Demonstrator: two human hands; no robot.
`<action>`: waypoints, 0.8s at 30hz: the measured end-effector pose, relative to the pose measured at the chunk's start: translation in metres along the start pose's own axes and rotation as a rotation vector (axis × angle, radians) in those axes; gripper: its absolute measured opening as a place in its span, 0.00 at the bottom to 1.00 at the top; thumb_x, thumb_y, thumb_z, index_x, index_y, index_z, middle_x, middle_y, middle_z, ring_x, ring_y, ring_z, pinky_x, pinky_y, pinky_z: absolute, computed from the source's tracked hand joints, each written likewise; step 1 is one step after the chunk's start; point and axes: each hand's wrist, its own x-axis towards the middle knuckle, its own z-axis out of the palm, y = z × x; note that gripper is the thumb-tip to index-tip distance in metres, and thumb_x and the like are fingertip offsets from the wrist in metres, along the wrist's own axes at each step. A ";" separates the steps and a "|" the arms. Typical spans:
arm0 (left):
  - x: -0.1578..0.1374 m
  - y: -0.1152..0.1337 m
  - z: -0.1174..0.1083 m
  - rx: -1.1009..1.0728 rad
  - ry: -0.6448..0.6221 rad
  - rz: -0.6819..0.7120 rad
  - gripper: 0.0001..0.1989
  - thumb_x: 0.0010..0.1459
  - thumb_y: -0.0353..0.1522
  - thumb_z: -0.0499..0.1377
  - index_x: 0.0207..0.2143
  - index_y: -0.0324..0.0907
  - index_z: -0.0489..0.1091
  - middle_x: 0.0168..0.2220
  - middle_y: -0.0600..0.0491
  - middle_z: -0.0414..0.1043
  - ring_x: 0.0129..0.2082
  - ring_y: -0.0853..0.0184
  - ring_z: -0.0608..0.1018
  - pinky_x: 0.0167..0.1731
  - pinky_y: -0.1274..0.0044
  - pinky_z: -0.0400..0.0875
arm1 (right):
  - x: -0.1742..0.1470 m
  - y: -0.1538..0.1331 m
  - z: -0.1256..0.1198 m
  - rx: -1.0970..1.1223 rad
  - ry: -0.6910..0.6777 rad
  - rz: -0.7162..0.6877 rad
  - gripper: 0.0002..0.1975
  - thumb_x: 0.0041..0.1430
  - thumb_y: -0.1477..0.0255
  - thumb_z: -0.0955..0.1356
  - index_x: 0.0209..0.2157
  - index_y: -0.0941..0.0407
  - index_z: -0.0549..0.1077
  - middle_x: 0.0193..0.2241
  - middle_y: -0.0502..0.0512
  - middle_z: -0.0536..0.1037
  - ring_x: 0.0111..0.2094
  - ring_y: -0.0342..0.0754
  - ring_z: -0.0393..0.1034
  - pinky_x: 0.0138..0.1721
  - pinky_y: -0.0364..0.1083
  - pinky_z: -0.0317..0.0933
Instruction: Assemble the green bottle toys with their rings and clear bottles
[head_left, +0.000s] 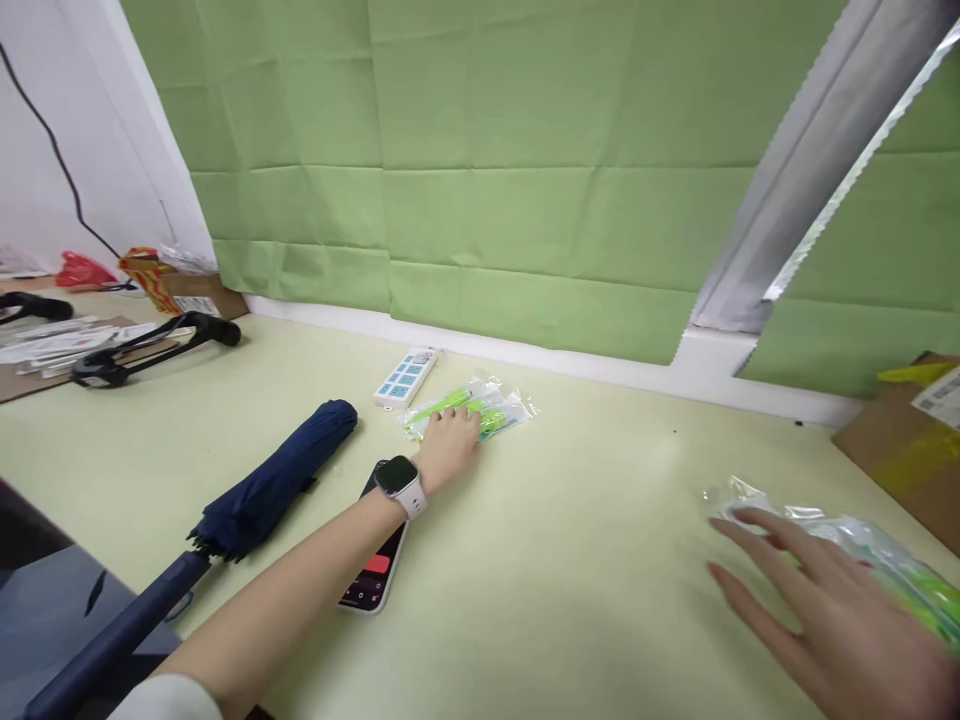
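Note:
My left hand (pixel 450 445), with a watch (pixel 397 477) on its wrist, rests on some clear plastic packets (pixel 506 405) with bright green items inside. Its fingers curl down over the near side of the packets; the thumb is hidden. At the lower right, my right hand (pixel 832 610) is spread, fingers apart. It is over or beside more clear packets (pixel 885 545) with green contents, partly covered by the hand. Whether it touches them I cannot tell. What the green items are does not show clearly.
A phone (pixel 375 575) lies partly under my left forearm. Left of it are a folded navy umbrella (pixel 274 480) and a black stand-like frame (pixel 161 345). A white power strip (pixel 406 378) sits behind the left packets. Cardboard boxes (pixel 911 450) stand at the right and far left.

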 end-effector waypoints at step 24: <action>-0.105 0.091 0.039 -1.176 -0.357 -0.037 0.15 0.61 0.33 0.59 0.49 0.46 0.62 0.40 0.56 0.70 0.23 0.75 0.67 0.24 0.80 0.62 | -0.009 -0.083 0.052 0.905 -0.421 0.433 0.18 0.63 0.56 0.65 0.50 0.51 0.68 0.30 0.50 0.82 0.29 0.50 0.78 0.32 0.47 0.73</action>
